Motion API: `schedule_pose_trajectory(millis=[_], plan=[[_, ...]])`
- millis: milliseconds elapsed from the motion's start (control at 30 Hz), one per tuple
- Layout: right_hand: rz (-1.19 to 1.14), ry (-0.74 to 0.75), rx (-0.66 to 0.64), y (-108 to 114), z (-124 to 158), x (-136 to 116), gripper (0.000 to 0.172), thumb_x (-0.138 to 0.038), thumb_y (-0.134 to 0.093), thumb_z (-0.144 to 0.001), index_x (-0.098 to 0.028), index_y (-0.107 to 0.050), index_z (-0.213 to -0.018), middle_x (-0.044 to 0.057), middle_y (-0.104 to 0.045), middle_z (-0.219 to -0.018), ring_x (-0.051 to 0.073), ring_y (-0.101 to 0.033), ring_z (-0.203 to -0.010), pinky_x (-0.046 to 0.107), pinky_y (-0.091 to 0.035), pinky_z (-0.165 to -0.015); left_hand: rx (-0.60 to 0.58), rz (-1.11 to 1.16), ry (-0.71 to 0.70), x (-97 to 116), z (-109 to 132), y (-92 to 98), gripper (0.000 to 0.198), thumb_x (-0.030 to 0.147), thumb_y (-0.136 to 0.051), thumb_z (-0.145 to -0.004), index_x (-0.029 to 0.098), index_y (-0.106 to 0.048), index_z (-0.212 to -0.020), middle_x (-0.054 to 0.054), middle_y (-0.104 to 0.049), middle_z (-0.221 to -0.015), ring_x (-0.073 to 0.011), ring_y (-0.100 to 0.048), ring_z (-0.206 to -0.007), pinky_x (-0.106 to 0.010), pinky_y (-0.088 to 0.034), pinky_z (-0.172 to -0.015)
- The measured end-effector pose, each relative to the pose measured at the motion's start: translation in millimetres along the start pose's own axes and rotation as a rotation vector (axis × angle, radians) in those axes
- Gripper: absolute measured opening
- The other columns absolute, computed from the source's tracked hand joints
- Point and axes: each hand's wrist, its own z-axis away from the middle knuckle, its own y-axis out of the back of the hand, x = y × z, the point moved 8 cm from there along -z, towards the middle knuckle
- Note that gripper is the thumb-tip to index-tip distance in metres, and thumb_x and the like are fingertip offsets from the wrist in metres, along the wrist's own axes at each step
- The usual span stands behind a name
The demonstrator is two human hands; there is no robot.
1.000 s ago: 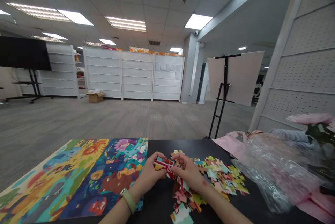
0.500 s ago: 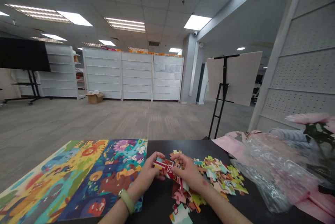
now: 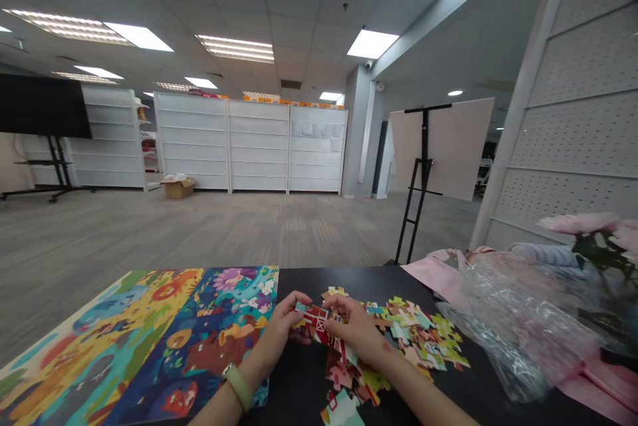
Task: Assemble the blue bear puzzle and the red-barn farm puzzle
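Both my hands are together over a black table [image 3: 294, 399], just right of a colourful printed puzzle picture [image 3: 149, 339]. My left hand [image 3: 279, 333] and my right hand [image 3: 356, 333] pinch a red-and-white barn jigsaw piece [image 3: 317, 319] from either side. Its lower part is hidden by my fingers. A loose heap of jigsaw pieces [image 3: 419, 333] spreads right of my right hand, and more pieces [image 3: 343, 379] lie below it. A green band [image 3: 238, 386] circles my left wrist.
A crumpled clear plastic bag [image 3: 513, 326] lies on the table's right side, over pink paper [image 3: 433, 276]. Pink flowers [image 3: 581, 223] stand beyond it. Past the table's far edge are a carpeted floor, an easel with a board [image 3: 441, 147], white shelving [image 3: 259, 147] and a cardboard box [image 3: 178, 188].
My hands stay almost in place on the barn piece, which turns slightly between my fingers. The whole view drifts a little, with the room shifting left.
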Motion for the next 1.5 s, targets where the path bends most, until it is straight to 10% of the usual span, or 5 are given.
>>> schedule_pose_trajectory(millis=[333, 1500], plan=[[-0.142, -0.046, -0.047, -8.2, 0.9, 4.3, 0.030, -0.037, -0.077, -0.069, -0.021, -0.056, -0.084, -0.006, -0.056, -0.063, 0.011, -0.049, -0.056, 0.024, -0.036, -0.057, 0.189, 0.081, -0.112, -0.5, -14.4, 20.5, 0.043, 0.038, -0.080, -0.067, 0.022, -0.046, -0.088, 0.001, -0.070, -0.073, -0.0130, -0.064, -0.055, -0.020, -0.047, -0.049], [-0.213, -0.029, -0.079, -22.1, 2.3, -0.4, 0.042, -0.048, -0.080, -0.069, -0.021, -0.049, -0.079, -0.005, -0.060, -0.066, 0.009, -0.052, -0.056, 0.022, -0.037, -0.056, 0.159, 0.285, -0.105, 16.8, 4.9, -10.6, 0.056, 0.020, -0.089, -0.057, 0.023, -0.043, -0.087, -0.002, -0.073, -0.094, -0.0176, -0.070, -0.077, -0.024, -0.052, -0.066]])
